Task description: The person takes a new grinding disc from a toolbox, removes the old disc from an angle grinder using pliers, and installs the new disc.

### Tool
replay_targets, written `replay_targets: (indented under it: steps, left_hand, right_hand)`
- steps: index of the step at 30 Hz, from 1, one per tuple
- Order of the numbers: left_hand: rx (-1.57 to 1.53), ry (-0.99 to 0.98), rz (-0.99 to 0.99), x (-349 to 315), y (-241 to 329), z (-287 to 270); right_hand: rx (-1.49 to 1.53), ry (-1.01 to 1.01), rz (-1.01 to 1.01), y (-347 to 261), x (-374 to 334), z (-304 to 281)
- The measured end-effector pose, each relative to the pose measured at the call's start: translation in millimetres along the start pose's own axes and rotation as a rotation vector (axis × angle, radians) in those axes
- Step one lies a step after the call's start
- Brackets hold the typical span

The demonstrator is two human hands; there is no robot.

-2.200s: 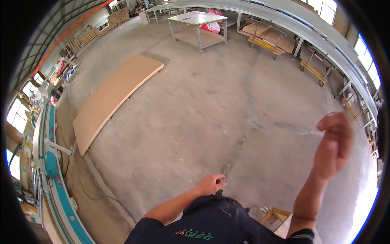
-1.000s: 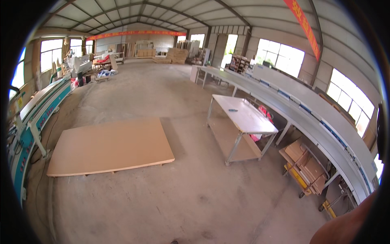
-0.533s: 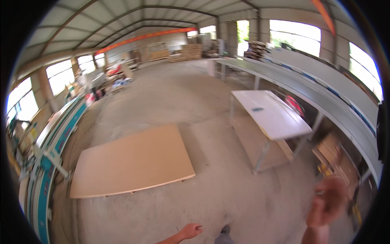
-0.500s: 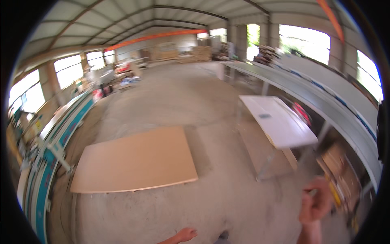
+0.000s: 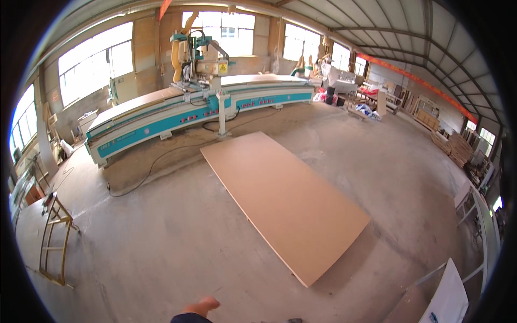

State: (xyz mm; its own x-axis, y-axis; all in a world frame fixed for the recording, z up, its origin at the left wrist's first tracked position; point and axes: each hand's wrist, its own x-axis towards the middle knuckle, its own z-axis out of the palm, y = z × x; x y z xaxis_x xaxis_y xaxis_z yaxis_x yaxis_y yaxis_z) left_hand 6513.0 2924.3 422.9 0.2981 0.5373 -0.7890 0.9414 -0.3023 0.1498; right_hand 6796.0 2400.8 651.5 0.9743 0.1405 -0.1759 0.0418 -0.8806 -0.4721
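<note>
I see one hand (image 5: 200, 308) only, at the very bottom edge near six o'clock, just clear of a dark sleeve. It is the left hand by its place left of the body's middle, though I judge that loosely. It holds nothing; the fingers look loosely extended, apart rather than closed on anything. The right hand is out of view, so I can say nothing of its grip.

The nearest thing is the board (image 5: 283, 199), a large pale-brown sheet lying flat on the concrete floor (image 5: 161, 237). It runs from about twelve o'clock of the hand out toward two o'clock, well apart from the fingers. Flat on the floor it is fully supported and cannot sag or tip, which I take to be why a sheet this big lies there and not on a stand.

Beyond the board, at eleven to twelve o'clock, stands a long teal and white machine (image 5: 199, 107) with a yellow head over its bed; a black cable (image 5: 156, 164) trails from it across the floor. At nine o'clock a yellow frame (image 5: 54, 239) stands on the floor. A white table (image 5: 449, 299) corner shows at three o'clock, and stacked timber (image 5: 455, 148) lies far off at two o'clock.
</note>
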Motion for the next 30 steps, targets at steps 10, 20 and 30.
replay_targets:
  steps: [10,20,30]
  left_hand:
    - [-0.12,-0.043,0.979,-102,449,33]
    - [0.006,0.344,0.189,-97,334,92]
    - [-0.063,0.062,0.162,-210,322,183]
  right_hand:
    - [0.129,-0.153,-0.048,57,189,-48]
    - [0.262,-0.436,-0.281,115,325,-38]
    - [0.333,-0.699,-0.411,135,366,15]
